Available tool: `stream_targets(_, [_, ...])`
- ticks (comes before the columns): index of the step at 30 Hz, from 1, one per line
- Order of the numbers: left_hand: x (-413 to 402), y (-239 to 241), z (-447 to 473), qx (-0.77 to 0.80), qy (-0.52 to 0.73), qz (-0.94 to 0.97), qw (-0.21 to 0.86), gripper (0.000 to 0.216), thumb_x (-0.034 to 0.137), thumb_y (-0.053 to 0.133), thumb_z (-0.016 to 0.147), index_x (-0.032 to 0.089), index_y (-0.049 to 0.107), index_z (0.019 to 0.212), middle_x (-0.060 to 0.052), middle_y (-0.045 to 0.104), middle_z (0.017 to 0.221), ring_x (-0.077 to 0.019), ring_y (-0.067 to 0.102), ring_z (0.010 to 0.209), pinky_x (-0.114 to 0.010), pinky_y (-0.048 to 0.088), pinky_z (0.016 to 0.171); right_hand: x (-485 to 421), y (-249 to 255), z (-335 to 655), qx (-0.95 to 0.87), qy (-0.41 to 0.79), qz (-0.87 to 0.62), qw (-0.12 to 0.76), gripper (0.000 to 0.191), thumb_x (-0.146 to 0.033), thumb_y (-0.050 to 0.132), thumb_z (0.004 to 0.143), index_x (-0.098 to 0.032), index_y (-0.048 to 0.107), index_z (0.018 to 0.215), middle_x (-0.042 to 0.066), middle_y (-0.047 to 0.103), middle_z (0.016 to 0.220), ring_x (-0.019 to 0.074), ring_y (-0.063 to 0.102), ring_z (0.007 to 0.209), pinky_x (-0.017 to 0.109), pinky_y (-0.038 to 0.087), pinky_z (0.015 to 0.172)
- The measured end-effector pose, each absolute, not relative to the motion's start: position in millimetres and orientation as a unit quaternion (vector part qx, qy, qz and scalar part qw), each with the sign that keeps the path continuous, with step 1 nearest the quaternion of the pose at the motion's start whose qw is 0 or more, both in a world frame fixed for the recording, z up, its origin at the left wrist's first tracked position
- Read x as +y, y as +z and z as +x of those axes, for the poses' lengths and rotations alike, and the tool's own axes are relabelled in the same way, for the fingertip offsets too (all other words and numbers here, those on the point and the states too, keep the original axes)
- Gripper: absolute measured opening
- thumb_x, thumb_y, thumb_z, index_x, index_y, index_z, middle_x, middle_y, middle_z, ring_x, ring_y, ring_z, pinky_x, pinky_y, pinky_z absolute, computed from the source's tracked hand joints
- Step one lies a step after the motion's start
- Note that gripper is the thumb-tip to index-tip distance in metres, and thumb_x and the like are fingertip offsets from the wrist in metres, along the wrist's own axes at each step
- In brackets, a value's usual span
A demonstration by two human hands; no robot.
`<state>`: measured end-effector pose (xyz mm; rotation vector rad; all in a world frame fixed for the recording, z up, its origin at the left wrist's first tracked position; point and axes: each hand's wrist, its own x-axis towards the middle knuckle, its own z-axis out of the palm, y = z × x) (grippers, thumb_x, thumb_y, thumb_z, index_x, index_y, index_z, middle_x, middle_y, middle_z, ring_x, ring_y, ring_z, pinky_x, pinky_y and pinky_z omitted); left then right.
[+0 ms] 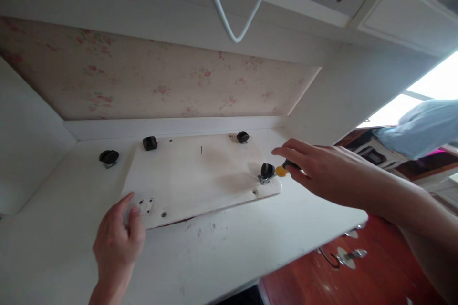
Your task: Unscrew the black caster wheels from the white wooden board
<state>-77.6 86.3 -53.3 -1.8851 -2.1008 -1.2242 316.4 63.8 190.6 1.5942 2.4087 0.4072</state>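
1. On the white desk (250, 248), a flat board (193, 176) lies wheels-up, leaving its fittings reachable.
2. The left hand (116, 243) rests on the board's near-left corner, fingers pressed together and flat, pinning it against sliding.
3. The right hand (318, 167) has its fingers pinching a screwdriver (282, 170), tip at the near-right caster (266, 171).
4. The far casters (150, 143) stand mounted; a loose caster (109, 157) lies beside the board.

A white board (200, 176) is lying flat on the desk (232, 248), its long side running left to right. Black casters are sitting at three of its corners: back left (150, 143), back right (242, 137) and front right (266, 171). The front-left corner is showing bare screw holes (146, 205). A screwdriver (282, 170) with a yellow-and-black handle is sitting in the right hand (315, 167), pointing at the front-right caster. A loose caster (109, 157) is lying on the desk, just beyond the board's back-left corner.
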Motion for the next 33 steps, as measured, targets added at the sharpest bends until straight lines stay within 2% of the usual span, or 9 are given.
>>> stream_targets(2, [85.8,-51.9,-76.9,-0.686,-0.397,-0.609,0.03,0.045,0.039,0.041,0.093,0.012,0.061,0.123,-0.016,0.068,0.117,-0.03,0.064,0.108,-0.042,0.05,0.096,60.6,192.6,313.2,0.839,0.104,0.527,0.091,0.039,-0.029,0.039,0.098,-0.029,0.048,0.135,0.008,0.062,0.125,0.0208,0.068,0.088,0.031,0.045,0.062])
stream_targets(6, [85.5,-51.4,-76.2,-0.69,-0.395,-0.606,0.027,0.044,0.038,0.042,0.092,0.013,0.061,0.123,-0.016,0.068,0.118,-0.0297,0.064,0.108,-0.042,0.049,0.096,63.8,192.2,309.6,0.777,0.154,0.601,0.108,0.042,-0.05,0.035,0.099,-0.023,0.057,0.124,0.008,0.068,0.103,0.0215,0.067,0.064,0.033,0.041,0.053])
stream_targets(9, [85.8,-53.5,-77.5,-0.684,-0.396,-0.612,0.03,0.043,0.038,0.042,0.092,0.014,0.061,0.124,-0.015,0.068,0.118,-0.0285,0.064,0.108,-0.041,0.049,0.097,67.5,191.2,313.5,0.766,0.172,0.606,0.128,0.041,-0.042,0.029,0.101,-0.018,0.06,0.114,0.01,0.068,0.096,0.0226,0.066,0.065,0.033,0.038,0.051])
stream_targets(13, [85.9,-54.3,-78.0,-0.683,-0.399,-0.612,0.031,0.043,0.038,0.042,0.093,0.014,0.06,0.124,-0.014,0.068,0.118,-0.0279,0.064,0.108,-0.04,0.049,0.097,63.2,194.3,313.4,0.827,0.101,0.545,0.093,0.032,-0.034,0.038,0.099,-0.024,0.057,0.122,0.009,0.065,0.115,0.0191,0.068,0.078,0.031,0.042,0.059])
stream_targets(17, [85.4,-51.8,-76.1,-0.687,-0.396,-0.608,0.026,0.043,0.037,0.043,0.093,0.013,0.06,0.124,-0.015,0.068,0.118,-0.0289,0.064,0.108,-0.04,0.049,0.096,62.5,194.1,307.5,0.781,0.144,0.6,0.096,0.042,-0.05,0.034,0.099,-0.025,0.056,0.126,0.008,0.068,0.102,0.0184,0.065,0.062,0.03,0.038,0.052])
stream_targets(23, [85.9,-49.7,-75.1,-0.684,-0.399,-0.61,0.025,0.042,0.037,0.043,0.093,0.013,0.061,0.123,-0.015,0.068,0.117,-0.0295,0.064,0.108,-0.041,0.049,0.096,68.5,191.1,310.5,0.797,0.155,0.574,0.103,0.033,-0.032,0.038,0.098,-0.021,0.058,0.122,0.01,0.064,0.117,0.0192,0.068,0.073,0.031,0.041,0.055])
stream_targets(28, [85.2,-49.9,-75.3,-0.685,-0.394,-0.612,0.025,0.043,0.037,0.042,0.094,0.013,0.059,0.125,-0.016,0.067,0.119,-0.0297,0.063,0.109,-0.042,0.048,0.097,66.9,190.9,307.1,0.757,0.184,0.619,0.102,0.045,-0.05,0.037,0.098,-0.022,0.053,0.13,0.012,0.066,0.11,0.0196,0.066,0.063,0.031,0.039,0.053])
stream_targets(30, [84.9,-50.2,-75.5,-0.688,-0.394,-0.609,0.022,0.043,0.037,0.042,0.094,0.013,0.06,0.125,-0.016,0.067,0.119,-0.0297,0.063,0.109,-0.042,0.049,0.097,67.3,190.4,308.0,0.752,0.184,0.621,0.119,0.042,-0.043,0.031,0.101,-0.02,0.053,0.129,0.011,0.068,0.103,0.0193,0.065,0.061,0.031,0.038,0.051])
stream_targets(33, [85.0,-50.5,-75.7,-0.692,-0.393,-0.606,0.021,0.043,0.038,0.042,0.094,0.014,0.06,0.124,-0.015,0.067,0.118,-0.0297,0.063,0.108,-0.041,0.049,0.096,67.0,190.6,310.6,0.787,0.164,0.584,0.115,0.035,-0.03,0.034,0.099,-0.021,0.054,0.126,0.011,0.065,0.113,0.0193,0.068,0.072,0.03,0.041,0.055])
